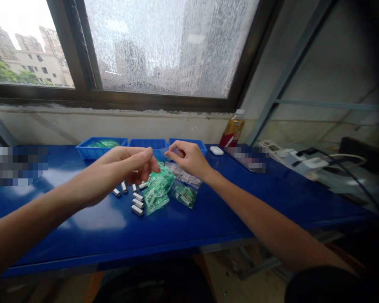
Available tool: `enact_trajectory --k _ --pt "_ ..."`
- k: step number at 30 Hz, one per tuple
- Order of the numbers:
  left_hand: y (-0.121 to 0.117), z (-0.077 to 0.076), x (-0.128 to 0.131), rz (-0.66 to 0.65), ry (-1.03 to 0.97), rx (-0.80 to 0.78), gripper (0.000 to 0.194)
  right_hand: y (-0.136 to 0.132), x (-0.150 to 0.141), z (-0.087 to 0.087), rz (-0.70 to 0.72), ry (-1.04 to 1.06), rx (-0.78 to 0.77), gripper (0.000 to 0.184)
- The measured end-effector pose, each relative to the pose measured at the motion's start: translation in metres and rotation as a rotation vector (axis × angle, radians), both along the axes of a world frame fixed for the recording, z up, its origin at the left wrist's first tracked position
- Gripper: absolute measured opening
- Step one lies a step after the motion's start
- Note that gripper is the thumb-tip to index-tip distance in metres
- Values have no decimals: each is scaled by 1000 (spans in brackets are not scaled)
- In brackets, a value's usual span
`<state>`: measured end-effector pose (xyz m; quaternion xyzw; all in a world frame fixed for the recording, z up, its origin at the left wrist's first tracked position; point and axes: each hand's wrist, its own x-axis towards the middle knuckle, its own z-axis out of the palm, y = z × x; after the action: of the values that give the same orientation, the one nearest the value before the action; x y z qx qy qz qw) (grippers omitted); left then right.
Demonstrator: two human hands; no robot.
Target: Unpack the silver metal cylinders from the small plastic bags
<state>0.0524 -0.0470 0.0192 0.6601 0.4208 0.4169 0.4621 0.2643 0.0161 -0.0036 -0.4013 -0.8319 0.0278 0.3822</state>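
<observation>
My left hand (124, 166) hovers above the blue table with its fingers loosely curled and slightly apart. I see nothing held in it. Facing it, my right hand (189, 158) is closed in a pinch. A faint see-through patch shows at its fingertips, too unclear to name. Beneath the hands lies a pile of green-tinted plastic bags (158, 191) with small parts inside. A smaller bag of metal pins (185, 195) and a clear plastic bag (186, 176) lie to its right. Several short metal cylinders (137, 210) lie left of the pile, some partly hidden by my left hand.
Three blue trays stand along the wall: the left tray (82, 150) holds green bags, beside the middle tray (148, 145) and right tray (202, 146). Farther right are a bottle (233, 130), a white case (216, 150), a phone (244, 160) and white plugs with cables (306, 162).
</observation>
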Motion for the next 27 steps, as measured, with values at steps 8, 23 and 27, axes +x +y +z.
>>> enact_trajectory --k 8,23,27 --pt "41 -40 21 -71 -238 -291 41 -18 -20 -16 72 -240 255 26" --pt "40 -43 10 97 -36 169 21 -12 -28 -21 159 235 -321 21" --pt "37 -43 10 51 25 209 19 -18 -31 -18 193 214 -308 12"
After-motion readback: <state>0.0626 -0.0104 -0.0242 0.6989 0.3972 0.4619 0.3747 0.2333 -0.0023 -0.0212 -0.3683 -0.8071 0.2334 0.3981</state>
